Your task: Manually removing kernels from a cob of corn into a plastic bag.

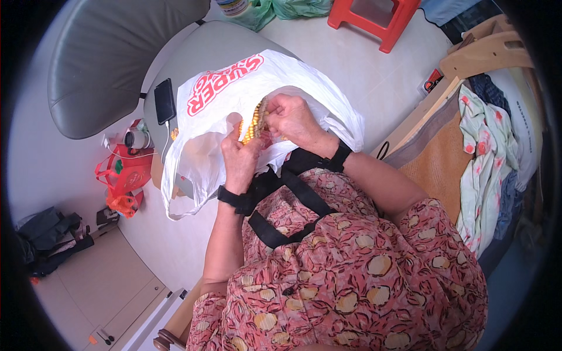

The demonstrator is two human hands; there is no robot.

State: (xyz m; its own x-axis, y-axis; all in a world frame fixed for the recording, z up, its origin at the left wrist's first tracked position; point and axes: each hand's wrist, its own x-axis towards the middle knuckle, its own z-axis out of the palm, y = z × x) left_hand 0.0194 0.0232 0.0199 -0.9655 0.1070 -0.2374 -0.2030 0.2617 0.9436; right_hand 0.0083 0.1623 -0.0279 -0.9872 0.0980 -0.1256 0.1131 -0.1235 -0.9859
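A yellow corn cob (pixel 255 124) is held between both hands above the open mouth of a white plastic bag (pixel 216 105) with red print. My left hand (pixel 240 153) grips the cob's lower end, thumb up along it. My right hand (pixel 291 116) closes over its upper end, fingers curled on the kernels. Each wrist wears a black strap. The bag rests on a grey padded footstool (pixel 205 50) in front of my lap.
A black phone (pixel 164 100) lies on the footstool beside the bag. A grey armchair (pixel 111 58) stands at upper left. A red plastic stool (pixel 374 17) sits at the top. A bed with clothes (pixel 486 158) is on the right. Red bags (pixel 124 178) lie on the floor.
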